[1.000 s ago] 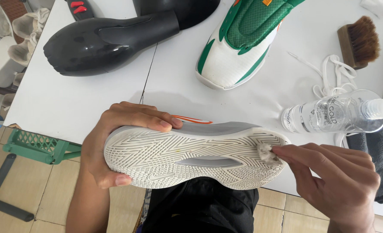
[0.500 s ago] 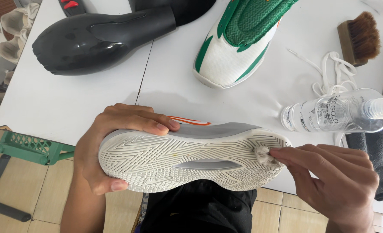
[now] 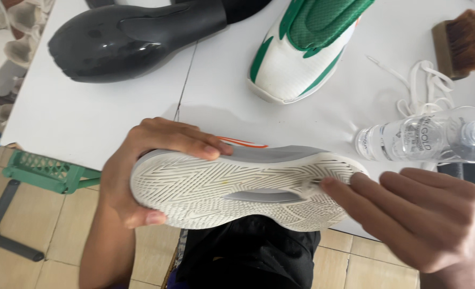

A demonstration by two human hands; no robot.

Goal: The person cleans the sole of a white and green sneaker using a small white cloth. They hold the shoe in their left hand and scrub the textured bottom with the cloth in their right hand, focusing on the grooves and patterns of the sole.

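The left hand grips the heel end of a sneaker turned sole-up, fingers curled over the far edge and the thumb pressed on the near edge of the pale, herringbone-patterned sole. The sneaker lies lengthwise from left to right at the near edge of the white surface, partly out over the person's dark-clothed lap. The right hand comes in from the right with its fingers held together and bent, the fingertips pressing on the sole near the toe end; whether anything is pinched under them cannot be told. Just beyond the toe, on the right, a clear plastic bottle lies on its side, with loose white laces behind it and a wooden brush at the far right. Far centre stands a white and green sneaker, and far left lies a black shoe form. A green crate sits on the tiled floor at near left.
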